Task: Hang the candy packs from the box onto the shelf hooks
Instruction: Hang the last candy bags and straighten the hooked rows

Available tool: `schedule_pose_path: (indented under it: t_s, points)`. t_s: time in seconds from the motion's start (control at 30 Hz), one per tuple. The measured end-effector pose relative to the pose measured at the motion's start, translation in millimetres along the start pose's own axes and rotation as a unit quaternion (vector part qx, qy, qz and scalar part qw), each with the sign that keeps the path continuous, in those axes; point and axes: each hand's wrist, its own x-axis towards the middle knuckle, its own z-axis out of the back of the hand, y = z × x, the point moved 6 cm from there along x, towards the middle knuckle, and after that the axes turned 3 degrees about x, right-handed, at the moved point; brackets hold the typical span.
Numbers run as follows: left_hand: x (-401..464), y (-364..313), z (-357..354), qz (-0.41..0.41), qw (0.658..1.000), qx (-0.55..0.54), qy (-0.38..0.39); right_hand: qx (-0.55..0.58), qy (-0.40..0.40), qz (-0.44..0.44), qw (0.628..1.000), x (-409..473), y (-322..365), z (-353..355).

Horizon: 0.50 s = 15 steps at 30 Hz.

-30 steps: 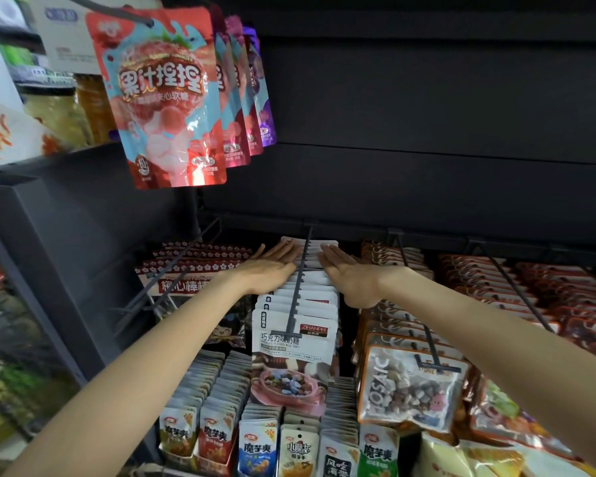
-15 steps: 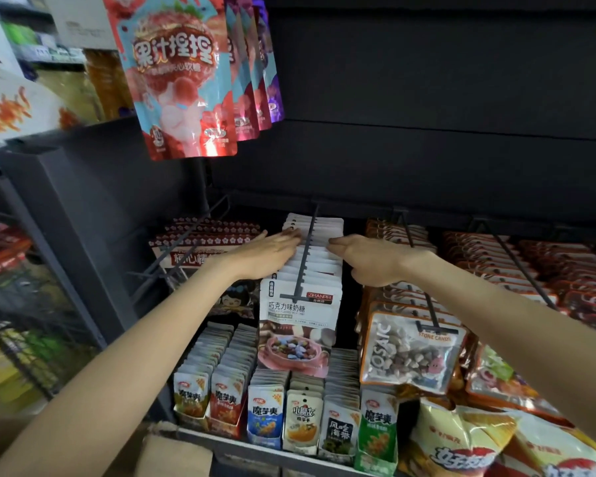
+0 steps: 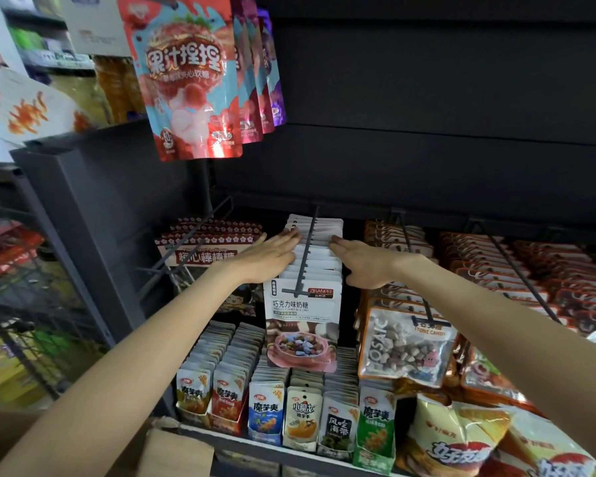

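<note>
A row of white chocolate milk candy packs [image 3: 303,321] hangs on a dark shelf hook [image 3: 305,251] in the middle of the shelf. My left hand [image 3: 267,258] lies flat against the left edge of the row, fingers straight and reaching toward the back packs. My right hand [image 3: 362,263] presses the right edge of the same row, fingers extended. Neither hand holds a pack. A cardboard box [image 3: 176,454] shows at the bottom edge, below my left arm.
Strawberry candy pouches [image 3: 190,80] hang above left. Lollipop packs [image 3: 207,251] hang left of the white row, stone candy packs [image 3: 406,342] and orange packs [image 3: 516,270] to the right. Small snack packs [image 3: 300,414] fill trays below. Dark back panel [image 3: 427,115] above.
Both hands have stayed on either side of the white row, sliding slightly along its top edges. The right hand's fingers have straightened. The view shifted a little upward.
</note>
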Motion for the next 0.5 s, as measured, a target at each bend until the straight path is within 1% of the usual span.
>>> schedule_pose_path:
  t_s: [0.2, 0.33, 0.4, 0.43, 0.5]
  points:
    - [-1, 2, -5, -0.004, 1.000, -0.022, -0.011, 0.007, -0.004, -0.004, 1.000, -1, 1, -2]
    - [-1, 2, -1, -0.006, 1.000, -0.006, -0.021, -0.002, -0.009, 0.003, 1.000, -5, 4, 1]
    - [-5, 0, 7, -0.011, 0.998, -0.021, -0.054, -0.008, -0.028, 0.009, 1.000, -9, 6, 7]
    - [-11, -1, 13, -0.012, 0.996, -0.044, -0.082, -0.006, -0.054, 0.015, 0.998, -12, 8, 13]
    - [-31, -7, 32, -0.021, 0.983, -0.087, -0.163, 0.007, -0.136, 0.044, 0.990, -19, 16, 30]
